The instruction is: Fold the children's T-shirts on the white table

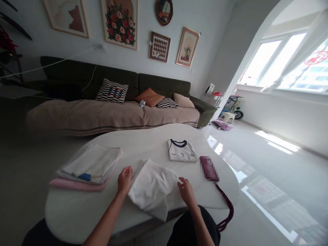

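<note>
A pair of white shorts lies flat on the white table in front of me, its lower end reaching the near edge. My left hand is beside the left edge of the shorts, fingers loosely extended and slightly bent, nothing in them. At the right edge, my right hand has its fingers apart and bent, its fingertips at the upper right corner of the cloth. Whether they touch the fabric I cannot tell. Beyond the shorts rests a folded white shirt with a dark collar.
On the left is a stack of folded white clothes above a pink folded cloth. A blurred maroon item with a strap hanging over the table edge lies on the right. Behind stands a sofa with cushions.
</note>
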The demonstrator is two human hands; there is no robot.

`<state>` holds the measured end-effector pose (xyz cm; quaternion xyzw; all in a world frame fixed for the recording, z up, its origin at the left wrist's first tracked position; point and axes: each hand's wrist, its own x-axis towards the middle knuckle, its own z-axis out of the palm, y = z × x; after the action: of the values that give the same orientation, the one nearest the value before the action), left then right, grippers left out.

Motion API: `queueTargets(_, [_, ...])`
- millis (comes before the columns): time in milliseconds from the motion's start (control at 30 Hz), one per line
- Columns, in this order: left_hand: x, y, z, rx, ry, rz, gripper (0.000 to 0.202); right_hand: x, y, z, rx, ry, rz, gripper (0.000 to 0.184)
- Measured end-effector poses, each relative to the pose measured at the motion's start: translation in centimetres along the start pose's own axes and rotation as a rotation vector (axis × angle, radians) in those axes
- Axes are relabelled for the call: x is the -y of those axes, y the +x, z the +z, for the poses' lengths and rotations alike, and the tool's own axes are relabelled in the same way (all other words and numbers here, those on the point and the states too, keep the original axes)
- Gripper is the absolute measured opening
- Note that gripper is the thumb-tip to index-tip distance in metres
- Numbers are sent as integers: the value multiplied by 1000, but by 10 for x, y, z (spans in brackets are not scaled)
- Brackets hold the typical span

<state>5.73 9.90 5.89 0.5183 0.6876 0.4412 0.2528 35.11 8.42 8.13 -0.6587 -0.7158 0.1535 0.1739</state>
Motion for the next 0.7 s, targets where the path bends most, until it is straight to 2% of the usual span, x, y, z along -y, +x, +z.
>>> queueTargets(100, [-19,6,-3,43,28,100,34,13,21,5,-54,11,49,31])
queueTargets(167, [-39,3,1,150,36,205,30,29,29,4,-66,26,30,25])
queueTargets(233, [-59,-4,8,289,94,380,37,50,27,-2,-74,44,-34,19])
queueTargets(300, [-76,-13,11,440,222,593,45,70,11,-15,-45,84,-199,11])
queueTargets(367, [-91,-25,11,557,383,738,37,84,-15,-35,46,166,-438,7])
queueTargets(400, [-97,-33,8,585,445,757,30,87,-30,-46,98,211,-538,7])
queueTargets(467, [-108,-51,-3,594,521,752,23,86,-60,-71,162,268,-593,6])
queueTargets(533, [-116,-73,-20,626,520,736,22,77,-83,-93,212,290,-531,7])
queueTargets(600, [-119,-97,-43,747,444,700,25,64,-98,-110,293,306,-489,6])
queueTargets(667, [-114,-118,-69,884,337,629,37,50,-105,-122,331,311,-455,3])
queueTargets(700, [-109,-127,-82,894,303,583,43,43,-107,-126,323,308,-428,3])
